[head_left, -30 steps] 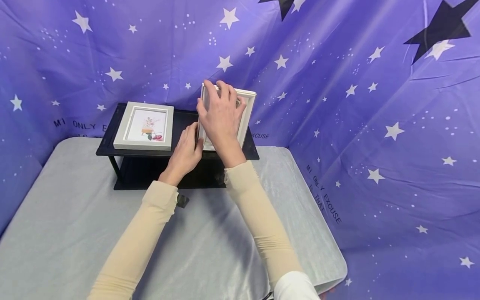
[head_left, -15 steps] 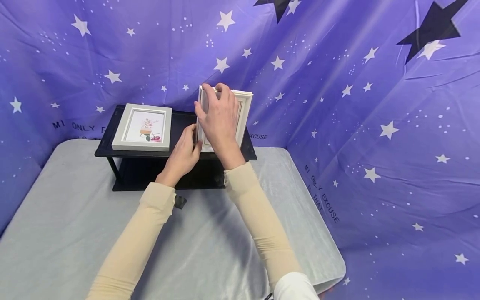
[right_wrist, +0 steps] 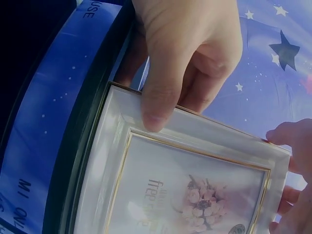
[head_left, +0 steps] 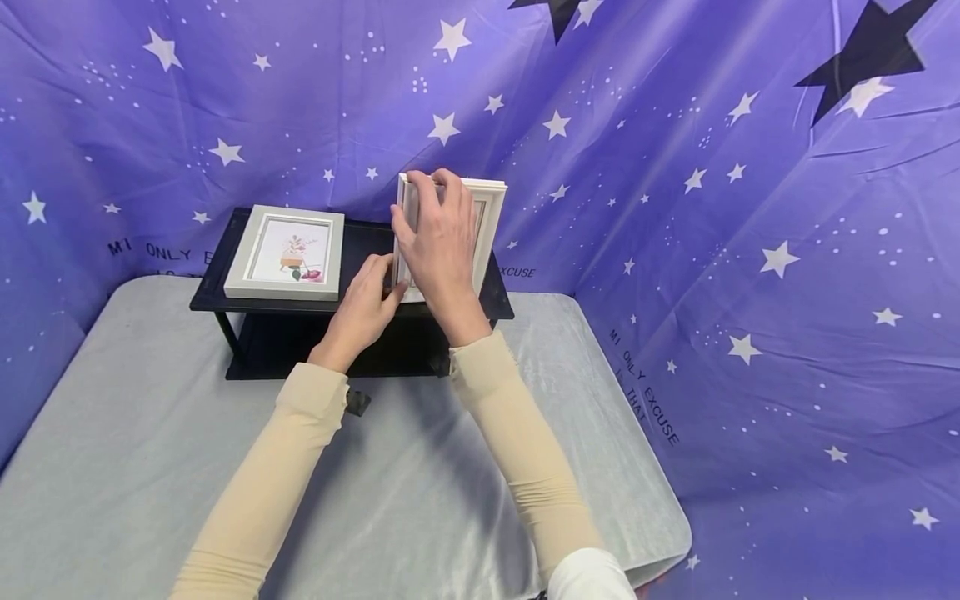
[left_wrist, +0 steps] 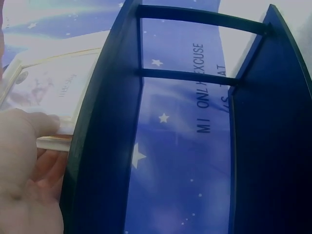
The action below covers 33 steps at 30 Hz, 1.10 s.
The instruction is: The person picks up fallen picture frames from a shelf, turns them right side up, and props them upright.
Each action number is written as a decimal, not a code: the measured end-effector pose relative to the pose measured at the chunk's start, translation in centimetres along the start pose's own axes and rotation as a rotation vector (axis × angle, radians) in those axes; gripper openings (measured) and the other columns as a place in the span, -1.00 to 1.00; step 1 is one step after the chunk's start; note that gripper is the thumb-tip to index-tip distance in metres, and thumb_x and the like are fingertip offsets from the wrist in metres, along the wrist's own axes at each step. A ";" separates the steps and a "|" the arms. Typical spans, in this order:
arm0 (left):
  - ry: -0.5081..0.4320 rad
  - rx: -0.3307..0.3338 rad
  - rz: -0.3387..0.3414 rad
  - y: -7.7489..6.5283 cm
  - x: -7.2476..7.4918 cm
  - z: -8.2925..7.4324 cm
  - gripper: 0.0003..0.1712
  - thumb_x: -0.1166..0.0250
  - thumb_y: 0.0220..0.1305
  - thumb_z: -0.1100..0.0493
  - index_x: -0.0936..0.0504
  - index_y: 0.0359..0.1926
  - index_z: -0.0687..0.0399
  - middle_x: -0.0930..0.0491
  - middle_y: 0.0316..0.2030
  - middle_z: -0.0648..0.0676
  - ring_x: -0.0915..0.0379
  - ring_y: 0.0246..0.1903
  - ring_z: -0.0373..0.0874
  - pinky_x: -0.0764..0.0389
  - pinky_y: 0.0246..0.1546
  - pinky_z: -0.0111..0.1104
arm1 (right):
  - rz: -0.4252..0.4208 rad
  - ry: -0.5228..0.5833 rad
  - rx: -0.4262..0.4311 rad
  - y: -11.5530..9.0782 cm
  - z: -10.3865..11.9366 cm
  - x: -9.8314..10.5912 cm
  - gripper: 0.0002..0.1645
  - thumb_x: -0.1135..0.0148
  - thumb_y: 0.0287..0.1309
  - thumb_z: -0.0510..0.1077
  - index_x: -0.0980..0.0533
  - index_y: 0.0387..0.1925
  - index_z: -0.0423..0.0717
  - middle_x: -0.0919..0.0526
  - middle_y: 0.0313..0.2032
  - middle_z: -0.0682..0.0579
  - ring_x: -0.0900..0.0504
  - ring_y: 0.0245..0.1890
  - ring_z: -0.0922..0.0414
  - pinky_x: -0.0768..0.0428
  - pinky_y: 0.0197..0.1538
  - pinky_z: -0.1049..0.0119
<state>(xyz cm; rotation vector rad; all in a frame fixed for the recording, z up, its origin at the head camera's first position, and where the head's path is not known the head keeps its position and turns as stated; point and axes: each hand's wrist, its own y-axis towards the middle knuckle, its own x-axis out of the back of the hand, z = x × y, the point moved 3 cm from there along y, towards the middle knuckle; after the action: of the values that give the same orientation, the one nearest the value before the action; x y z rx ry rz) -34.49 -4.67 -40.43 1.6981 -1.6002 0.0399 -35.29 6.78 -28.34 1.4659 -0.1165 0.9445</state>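
Observation:
A white picture frame (head_left: 491, 221) with a thin gold inner line stands upright on the right part of a black two-tier shelf (head_left: 367, 242). Its print of pale pink flowers and lettering shows in the right wrist view (right_wrist: 202, 202). My left hand (head_left: 362, 312) grips the frame's lower left side, thumb (right_wrist: 160, 105) on the front and fingers behind. My right hand (head_left: 441, 242) holds the frame from above, fingertips over its top edge, covering much of the front in the head view. Behind the frame, its back is hidden.
Another picture frame (head_left: 296, 254), light grey with a flower print, lies flat on the shelf's left part. The shelf stands on a grey cloth-covered table (head_left: 420, 492). A purple star-patterned curtain (head_left: 637, 167) hangs close behind and to the right.
Both hands keep hold of the upright frame almost unmoved. The whole head view shifts slightly; the frame stays in the same place on the shelf.

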 end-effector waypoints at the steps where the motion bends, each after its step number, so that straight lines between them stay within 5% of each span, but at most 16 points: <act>1: 0.002 0.004 -0.004 0.0 0.0 0.0 -0.52 -0.27 0.58 0.22 -0.46 0.38 0.34 -0.52 0.14 0.31 -0.52 0.07 0.19 -0.57 0.19 0.07 | -0.003 0.003 0.000 0.0 0.0 -0.1 -0.52 -0.32 0.47 0.07 -0.58 0.31 0.05 -0.50 0.27 -0.07 -0.46 0.32 -0.03 -0.43 0.38 0.13; 33: 0.031 0.033 -0.081 0.0 -0.9 -0.9 -0.64 -0.42 0.47 0.19 -0.53 0.13 0.24 -0.58 0.03 0.24 -0.58 0.00 0.15 -0.61 0.12 0.03 | -0.096 0.239 -0.005 -0.4 -0.9 -0.2 -0.54 -0.34 0.17 -0.22 -0.53 0.12 -0.15 -0.49 0.21 -0.15 -0.46 0.26 -0.07 -0.53 0.36 0.24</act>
<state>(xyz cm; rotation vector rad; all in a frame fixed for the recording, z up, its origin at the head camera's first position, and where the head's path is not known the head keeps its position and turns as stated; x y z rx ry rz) -34.23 -3.49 -40.31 1.7781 -1.5140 0.0524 -35.56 7.51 -28.92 1.3313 0.1260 1.0320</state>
